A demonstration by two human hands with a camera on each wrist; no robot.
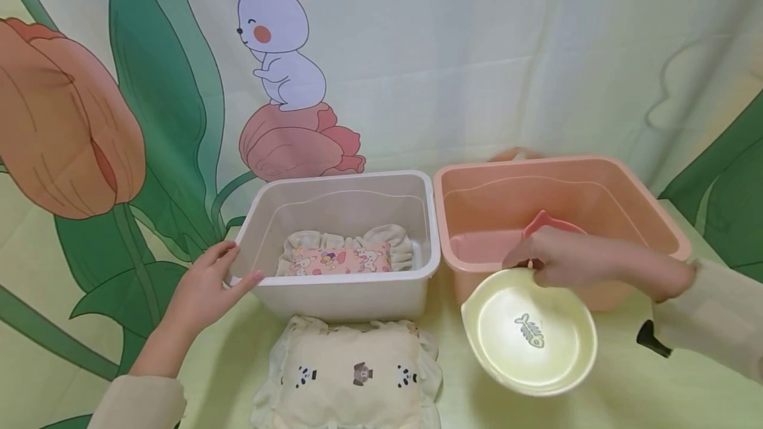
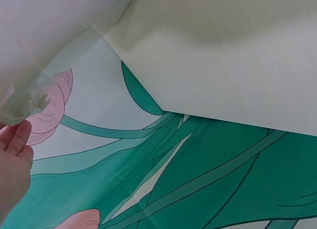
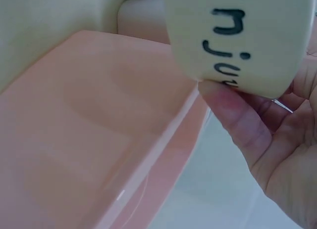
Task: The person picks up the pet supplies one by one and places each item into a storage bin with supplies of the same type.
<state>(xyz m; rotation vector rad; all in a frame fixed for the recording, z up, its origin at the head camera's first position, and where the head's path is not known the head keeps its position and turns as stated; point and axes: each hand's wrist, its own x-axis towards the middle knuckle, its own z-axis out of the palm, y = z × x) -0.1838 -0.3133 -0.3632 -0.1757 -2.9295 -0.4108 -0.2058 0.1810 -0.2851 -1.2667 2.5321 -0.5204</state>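
On my feed, my right hand [image 1: 551, 258] is clamped on the rim of the yellow bowl [image 1: 530, 369], which hangs tilted in front of the pink bin [image 1: 507, 184], outside it; whether they touch I can't tell. My left hand [image 1: 205, 291] has thumb and fingers apart, resting at a corner of the white bin [image 1: 346, 296]. I'd judge the work partway along: 1 pink pillow [image 1: 342, 261] lies in the white bin and 1 red item [image 1: 544, 218], mostly hidden, in the pink bin, while the bowl and 1 cream pillow [image 1: 334, 392] are outside, apparently the 2 things left
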